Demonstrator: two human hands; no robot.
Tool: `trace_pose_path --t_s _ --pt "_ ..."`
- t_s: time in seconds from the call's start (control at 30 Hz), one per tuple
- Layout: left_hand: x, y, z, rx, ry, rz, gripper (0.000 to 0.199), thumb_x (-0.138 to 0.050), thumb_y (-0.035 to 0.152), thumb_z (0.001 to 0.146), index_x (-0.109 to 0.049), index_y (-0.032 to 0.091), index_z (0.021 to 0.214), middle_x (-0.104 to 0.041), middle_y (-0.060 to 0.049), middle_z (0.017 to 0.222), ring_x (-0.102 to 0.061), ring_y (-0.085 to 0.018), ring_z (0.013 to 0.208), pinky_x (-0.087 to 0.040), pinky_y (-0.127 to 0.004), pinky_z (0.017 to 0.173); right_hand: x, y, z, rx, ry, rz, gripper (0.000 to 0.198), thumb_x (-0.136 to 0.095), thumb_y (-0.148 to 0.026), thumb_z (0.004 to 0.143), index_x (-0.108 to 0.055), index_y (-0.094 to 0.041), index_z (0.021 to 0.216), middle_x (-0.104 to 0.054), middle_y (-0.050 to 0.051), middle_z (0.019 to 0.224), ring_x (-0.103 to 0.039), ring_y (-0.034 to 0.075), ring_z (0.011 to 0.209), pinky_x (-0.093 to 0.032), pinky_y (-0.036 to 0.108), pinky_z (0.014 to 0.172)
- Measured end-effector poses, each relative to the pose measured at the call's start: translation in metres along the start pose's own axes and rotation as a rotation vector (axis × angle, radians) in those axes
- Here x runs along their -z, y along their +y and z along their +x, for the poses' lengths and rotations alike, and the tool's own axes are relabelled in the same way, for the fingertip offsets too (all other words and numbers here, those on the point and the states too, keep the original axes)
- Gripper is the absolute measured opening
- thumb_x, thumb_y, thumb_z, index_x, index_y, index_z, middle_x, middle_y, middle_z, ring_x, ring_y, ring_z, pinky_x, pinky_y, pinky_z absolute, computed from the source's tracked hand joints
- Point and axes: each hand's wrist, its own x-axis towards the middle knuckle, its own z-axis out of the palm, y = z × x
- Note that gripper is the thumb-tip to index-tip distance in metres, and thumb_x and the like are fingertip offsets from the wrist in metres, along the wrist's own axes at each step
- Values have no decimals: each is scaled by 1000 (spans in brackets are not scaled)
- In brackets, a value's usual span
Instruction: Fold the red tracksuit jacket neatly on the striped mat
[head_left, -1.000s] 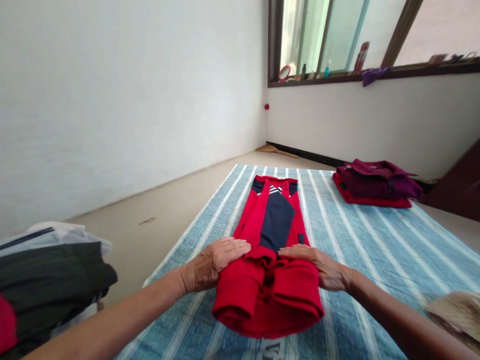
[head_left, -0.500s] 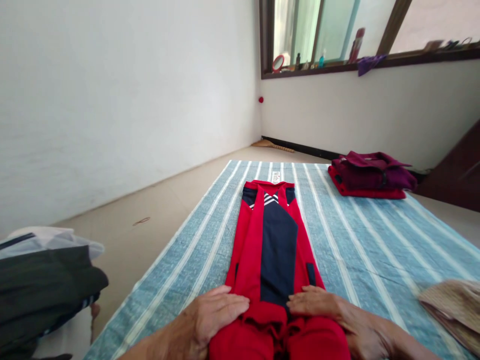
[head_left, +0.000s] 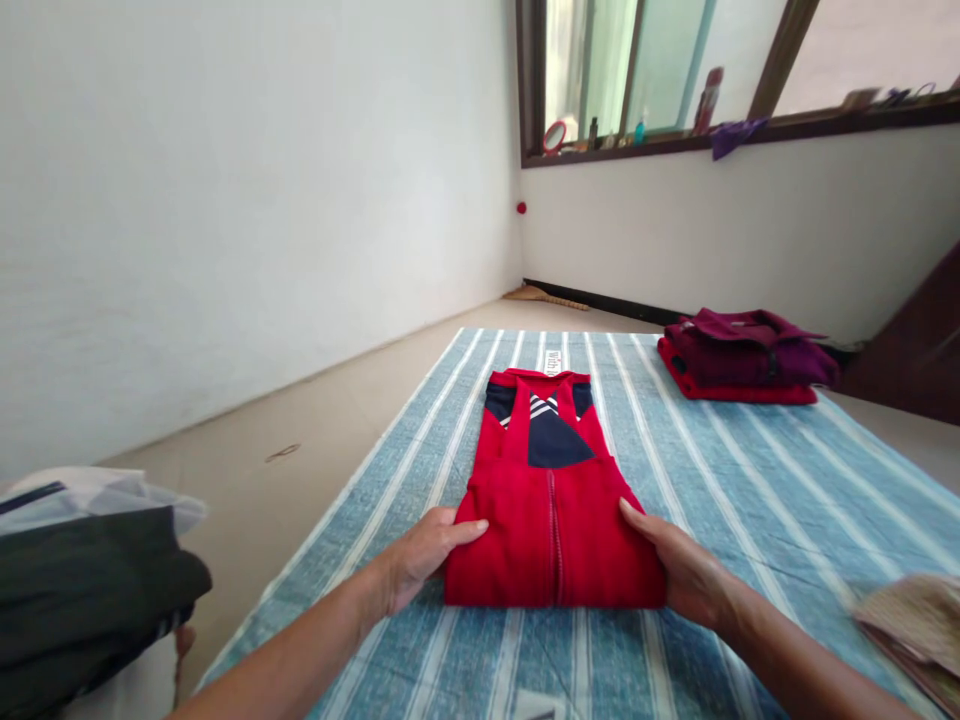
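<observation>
A red and navy zip jacket point(head_left: 510, 540) lies on a blue striped cloth in front of me, its lower part folded up over the back with the zip running down the middle. White stripes and the collar show at its far end. At the left edge of the fold, my left hand point(head_left: 424, 555) grips the jacket, thumb on top and fingers hidden beside or beneath it. My right hand point(head_left: 686, 565) has the right edge in the same way, its thumb on top and its fingers partly hidden.
A folded stack with a purple garment point(head_left: 750, 345) over red cloth sits at the far right of the striped cloth point(head_left: 390, 520). Dark and white clothes point(head_left: 90, 570) are piled at the left. A beige textile item point(head_left: 915, 620) lies at the right edge. Small items line the windowsill.
The jacket's near end has been folded up and away from me over its middle, covering most of the navy panel. Both hands have gone from lying on the fabric to gripping its sides.
</observation>
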Motion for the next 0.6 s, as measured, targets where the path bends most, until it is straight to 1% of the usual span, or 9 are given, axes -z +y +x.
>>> trace_pose_path --t_s 0.1,0.2,0.27,0.37,0.47,0.53,0.6 --pt "2 3 -6 -95 -49 -32 44 -70 42 72 -67 15 107 -72 -8 103 -66 -27 97 -47 -39 92 -4 -2 -5 15 -1 27 39 -60 -42 85 -62 -13 110 -70 14 104 -64 27 101 -47 39 94" --pt "4 10 -7 -189 -32 -68 44 -71 40 73 -66 13 108 -72 -9 104 -66 -27 97 -47 -38 92 -7 -11 -7 40 10 55 37 -58 -40 88 -61 -14 113 -70 12 103 -65 26 99 -47 38 93" --pt "6 14 -1 -218 -4 -108 43 -72 38 72 -66 12 107 -72 -10 102 -67 -27 94 -49 -38 90 -10 -20 -4 58 29 66 38 -56 -40 89 -59 -14 116 -70 12 103 -66 25 97 -48 38 93" --pt "6 14 19 -182 53 -207 41 -73 31 72 -65 12 106 -73 -11 99 -68 -27 92 -51 -38 87 -12 -32 8 59 80 56 40 -55 -41 90 -57 -13 119 -70 13 103 -67 24 93 -49 40 92" --pt "5 7 39 -71 120 -315 36 -72 24 71 -64 11 104 -74 -11 92 -69 -28 89 -54 -39 82 -13 -35 23 2 128 53 40 -52 -41 91 -57 -11 117 -71 14 100 -68 24 90 -50 39 89" --pt "4 3 44 -26 139 -353 35 -71 22 71 -64 11 103 -74 -12 92 -70 -28 88 -55 -39 80 -13 -33 29 -37 137 64 39 -52 -40 91 -57 -10 116 -71 14 98 -68 23 89 -50 38 89" --pt "3 3 42 -32 127 -369 37 -72 23 71 -63 10 105 -74 -13 94 -69 -28 90 -55 -38 82 -13 -32 32 -47 134 72 39 -54 -41 90 -57 -10 114 -71 14 97 -69 23 88 -51 38 88"
